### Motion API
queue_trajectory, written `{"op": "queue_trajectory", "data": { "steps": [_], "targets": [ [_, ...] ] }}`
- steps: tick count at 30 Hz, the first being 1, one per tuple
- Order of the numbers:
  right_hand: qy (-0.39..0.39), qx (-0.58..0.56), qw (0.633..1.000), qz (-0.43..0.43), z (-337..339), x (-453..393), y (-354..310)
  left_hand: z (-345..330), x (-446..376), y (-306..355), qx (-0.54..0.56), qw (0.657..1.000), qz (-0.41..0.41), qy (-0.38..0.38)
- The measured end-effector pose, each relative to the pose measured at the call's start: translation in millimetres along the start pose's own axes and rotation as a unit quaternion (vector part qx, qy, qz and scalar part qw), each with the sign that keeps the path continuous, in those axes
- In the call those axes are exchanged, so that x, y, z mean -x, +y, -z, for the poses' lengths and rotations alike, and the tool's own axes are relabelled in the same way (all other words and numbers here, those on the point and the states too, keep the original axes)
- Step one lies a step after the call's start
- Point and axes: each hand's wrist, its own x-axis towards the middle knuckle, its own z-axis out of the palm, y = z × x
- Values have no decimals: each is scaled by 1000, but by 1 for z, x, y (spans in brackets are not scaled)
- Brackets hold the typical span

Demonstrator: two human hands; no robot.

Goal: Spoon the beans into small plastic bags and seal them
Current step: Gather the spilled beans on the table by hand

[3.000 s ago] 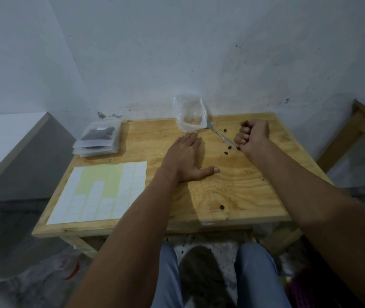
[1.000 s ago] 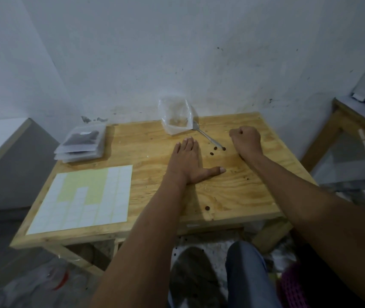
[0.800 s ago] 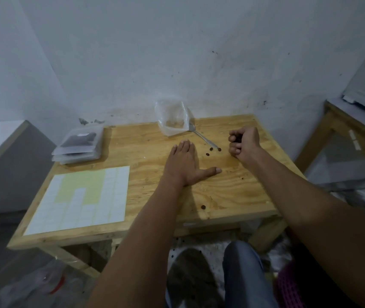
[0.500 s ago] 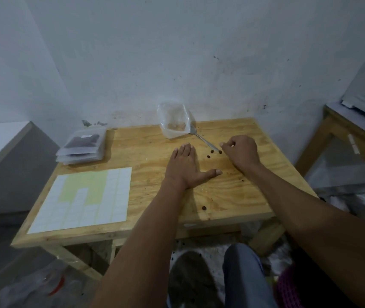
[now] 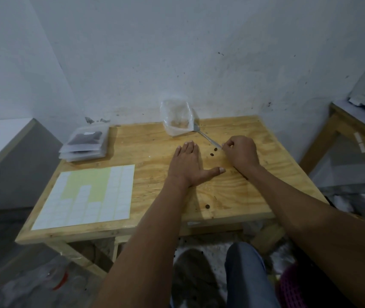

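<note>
A clear plastic bag [image 5: 177, 120] with a few beans at its bottom stands at the back of the wooden table [image 5: 239, 196]. A metal spoon [image 5: 203, 135] lies beside it, bowl by the bag, handle pointing toward me. My right hand [image 5: 241, 153] has its fingers curled and pinches the handle's end. Two loose beans [image 5: 213, 152] lie just left of that hand. My left hand [image 5: 187, 167] rests flat and open on the table, thumb spread. Another bean [image 5: 207, 206] lies near the front edge.
A stack of filled sealed bags [image 5: 83, 143] sits at the back left. A sheet of white labels [image 5: 86, 194] lies at the front left. A second wooden table [image 5: 343, 130] stands to the right, and a pink basket [image 5: 288, 292] is on the floor.
My right hand, a raised fist a second ago, has come down and left onto the spoon handle's end. My left hand has stayed flat in place.
</note>
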Motion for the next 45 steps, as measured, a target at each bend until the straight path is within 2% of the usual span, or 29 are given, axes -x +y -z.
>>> {"op": "queue_trajectory", "data": {
  "steps": [2,3,4,6,7,8,10,12,16,20,26,28,29,31,35,37,39,42,45],
  "targets": [
    [26,-115,989,-86,6,-2,-7,0,0,0,0,1000,0,0],
    [32,-194,969,-150,10,-3,-11,0,0,0,1,1000,0,2],
    [20,-290,931,-220,13,-5,-16,0,0,0,2,1000,1,4],
    [-41,-506,798,-324,18,-7,-21,0,0,0,3,1000,1,4],
    [-64,-585,731,-345,21,-7,-22,0,0,0,4,1000,1,4],
    [-77,-637,681,-351,22,-9,-22,0,0,0,5,1000,2,4],
    [-96,-694,619,-356,22,-11,-21,1,1,1,6,1000,2,4],
    [-109,-712,593,-361,19,-12,-21,0,0,0,4,1000,2,5],
    [-141,-677,632,-349,14,-12,-20,1,0,1,3,1000,2,1],
    [-160,-659,656,-332,10,-12,-18,3,1,2,2,1000,-1,1],
    [-154,-694,605,-358,12,-13,-20,2,1,2,4,1000,1,4],
    [-136,-689,606,-374,12,-13,-20,2,1,2,4,1000,2,1],
    [-127,-676,619,-378,12,-13,-20,2,1,2,4,1000,2,2],
    [-112,-632,672,-369,11,-12,-22,2,1,1,4,1000,1,8],
    [-66,-475,833,-277,7,-8,-27,0,0,0,13,1000,-3,20],
    [-44,-378,903,-199,6,-7,-26,-1,0,-1,11,1000,-3,22],
    [-36,-252,963,-86,4,-5,-26,-1,-1,-2,10,1000,-2,24],
    [-38,-134,990,-11,1,-4,-25,-2,-1,-1,10,1000,-3,25],
    [-51,-144,988,-28,1,-5,-25,-3,-2,-1,12,1000,-2,26]
  ]
}}
